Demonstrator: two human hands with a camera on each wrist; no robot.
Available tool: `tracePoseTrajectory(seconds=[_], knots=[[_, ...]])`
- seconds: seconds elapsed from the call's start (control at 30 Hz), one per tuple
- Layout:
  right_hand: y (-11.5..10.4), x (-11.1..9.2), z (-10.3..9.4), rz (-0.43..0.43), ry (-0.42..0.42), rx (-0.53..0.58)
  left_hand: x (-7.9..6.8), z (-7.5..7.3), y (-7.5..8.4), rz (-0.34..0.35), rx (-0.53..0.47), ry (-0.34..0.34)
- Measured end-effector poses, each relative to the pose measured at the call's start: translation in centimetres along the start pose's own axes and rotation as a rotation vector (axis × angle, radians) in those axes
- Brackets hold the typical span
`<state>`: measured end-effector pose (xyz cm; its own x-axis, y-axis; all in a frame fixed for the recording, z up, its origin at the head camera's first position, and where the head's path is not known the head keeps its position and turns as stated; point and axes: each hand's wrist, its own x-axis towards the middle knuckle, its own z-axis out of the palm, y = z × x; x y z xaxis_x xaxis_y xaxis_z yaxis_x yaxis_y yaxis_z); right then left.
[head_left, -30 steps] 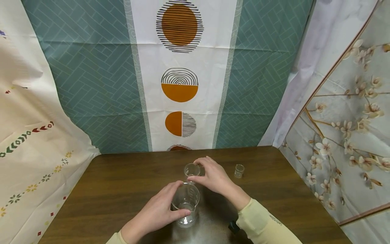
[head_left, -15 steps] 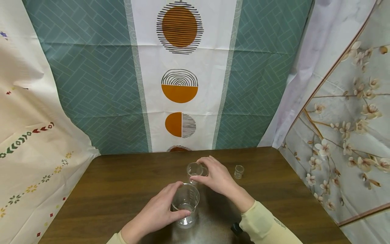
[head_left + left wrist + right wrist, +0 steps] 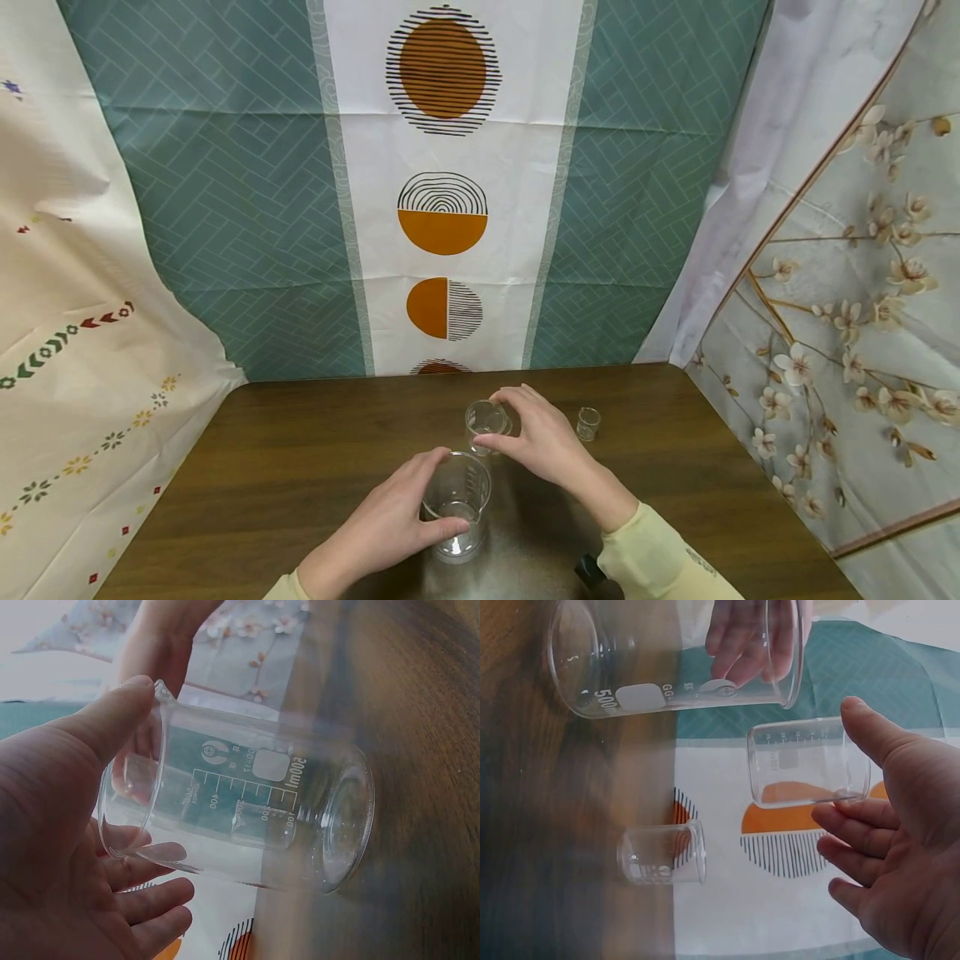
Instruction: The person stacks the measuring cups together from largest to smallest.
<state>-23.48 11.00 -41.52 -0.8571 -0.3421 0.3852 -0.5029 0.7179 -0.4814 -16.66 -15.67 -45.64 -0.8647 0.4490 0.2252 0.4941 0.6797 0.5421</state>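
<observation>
A large clear glass beaker (image 3: 467, 487), marked 500 ml in the left wrist view, stands upright on the table. My left hand (image 3: 393, 517) grips it round the rim, thumb on the near side and fingers at the far side. Just behind it my right hand (image 3: 543, 446) holds a smaller glass beaker (image 3: 485, 418) by its upper part, between thumb and fingers. In the right wrist view this smaller beaker (image 3: 795, 769) appears raised off the table and looks to contain nothing. A small beaker (image 3: 662, 855) stands on the table beyond it, partly hidden in the head view.
Another tiny beaker (image 3: 588, 423) stands at the back right of the brown wooden table (image 3: 315, 433). A black object (image 3: 592, 572) shows by the right sleeve. Patterned cloths hang behind the table (image 3: 442, 317) and along both sides.
My right hand has shifted slightly to the right with the smaller beaker, bringing it more in front of the small beaker behind. My left hand and the large beaker stay put.
</observation>
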Motion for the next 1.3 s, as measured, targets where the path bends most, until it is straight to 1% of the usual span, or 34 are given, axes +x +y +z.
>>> tracePoseTrajectory(seconds=[0.53, 0.8, 1.3], knots=[[-1.0, -1.0, -1.1, -0.028, 0.031, 0.032, 0.0, -0.1, 0.0, -0.011, -0.007, -0.012], [-1.6, -1.3, -1.8, -0.051, 0.038, 0.024, -0.1, 0.0, 0.1, 0.000, -0.004, 0.002], [-2.6, -2.3, -2.2, -0.078, 0.040, 0.033, -0.1, -0.1, 0.1, 0.000, -0.014, 0.000]])
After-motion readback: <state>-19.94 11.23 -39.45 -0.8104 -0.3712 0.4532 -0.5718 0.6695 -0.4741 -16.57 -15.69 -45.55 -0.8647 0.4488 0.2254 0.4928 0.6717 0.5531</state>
